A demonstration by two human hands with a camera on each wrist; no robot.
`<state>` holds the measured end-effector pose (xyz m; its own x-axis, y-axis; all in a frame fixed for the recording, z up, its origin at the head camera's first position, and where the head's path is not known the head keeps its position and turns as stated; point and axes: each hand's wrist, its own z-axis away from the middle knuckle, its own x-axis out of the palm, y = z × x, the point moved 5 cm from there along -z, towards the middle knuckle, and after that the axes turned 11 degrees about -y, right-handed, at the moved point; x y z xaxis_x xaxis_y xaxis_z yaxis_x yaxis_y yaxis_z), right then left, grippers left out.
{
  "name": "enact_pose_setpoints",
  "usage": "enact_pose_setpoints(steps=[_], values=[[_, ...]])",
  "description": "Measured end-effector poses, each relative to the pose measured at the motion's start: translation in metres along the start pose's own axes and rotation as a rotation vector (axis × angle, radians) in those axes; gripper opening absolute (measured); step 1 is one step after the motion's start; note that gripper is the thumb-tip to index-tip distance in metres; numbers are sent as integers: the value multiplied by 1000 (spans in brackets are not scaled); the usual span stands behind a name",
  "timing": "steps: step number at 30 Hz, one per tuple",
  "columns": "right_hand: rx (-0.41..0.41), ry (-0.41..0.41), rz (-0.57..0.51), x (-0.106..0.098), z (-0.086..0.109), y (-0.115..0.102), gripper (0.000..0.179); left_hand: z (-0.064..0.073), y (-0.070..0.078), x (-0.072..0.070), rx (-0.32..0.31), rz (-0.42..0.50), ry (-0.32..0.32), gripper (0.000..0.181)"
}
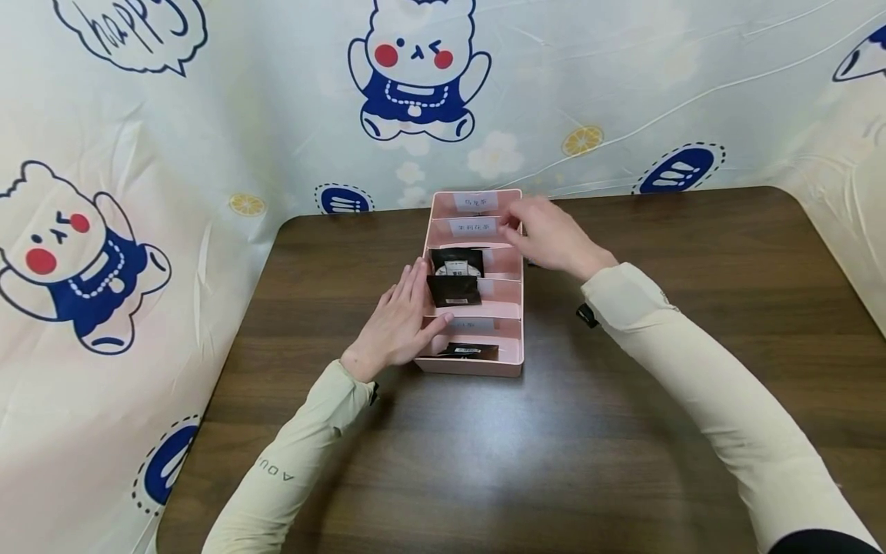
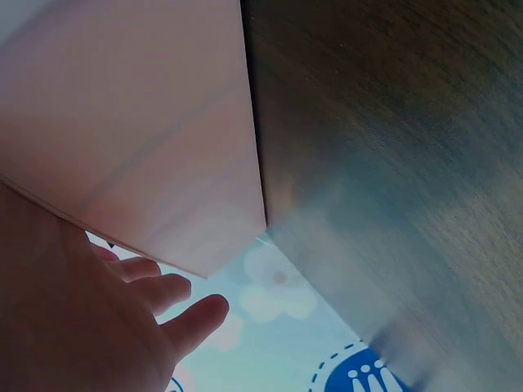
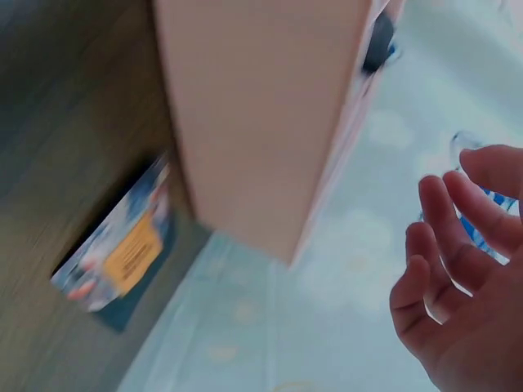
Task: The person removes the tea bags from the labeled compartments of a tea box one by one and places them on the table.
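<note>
Two hands point(image 1: 393, 329) point(image 1: 554, 235), one box point(image 1: 471, 370) and four packets point(image 1: 453, 291) point(image 1: 443, 256) point(image 1: 477, 352) point(image 3: 122, 257) show.

L hand point(image 2: 94, 306) agst pink box point(image 2: 147, 139).

A pale cartoon-printed cloth point(image 1: 298, 100) hangs behind the brown wood-grain table point(image 1: 588, 462).
</note>
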<state>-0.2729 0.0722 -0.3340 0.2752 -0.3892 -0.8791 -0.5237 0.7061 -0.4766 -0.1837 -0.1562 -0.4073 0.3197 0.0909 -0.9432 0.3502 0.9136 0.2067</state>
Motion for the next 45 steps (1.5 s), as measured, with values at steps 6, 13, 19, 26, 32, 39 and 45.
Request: enact_pose_setpoints(steps=[6, 13, 19, 26, 32, 39, 45], values=[[-72, -88, 64, 20, 6, -31, 16, 0, 0, 0, -4, 3, -8, 93], [-72, -142, 154, 42, 10, -44, 23, -1, 0, 0, -8, 11, -17, 84], [-76, -144, 177, 52, 10, -48, 20, -1, 0, 1, -15, 11, -23, 81], [-90, -128, 189, 58, 9, -49, 15, -2, 0, 1, -15, 8, -19, 82], [-87, -123, 195, 60, 8, -49, 11, -2, 1, 1, -12, 14, -21, 81], [-87, -116, 197, 61, 7, -47, 9, -1, 2, 0, -11, 18, -22, 80], [-87, -108, 199, 62, 6, -46, 9, -1, 2, 0, -12, 20, -22, 81]])
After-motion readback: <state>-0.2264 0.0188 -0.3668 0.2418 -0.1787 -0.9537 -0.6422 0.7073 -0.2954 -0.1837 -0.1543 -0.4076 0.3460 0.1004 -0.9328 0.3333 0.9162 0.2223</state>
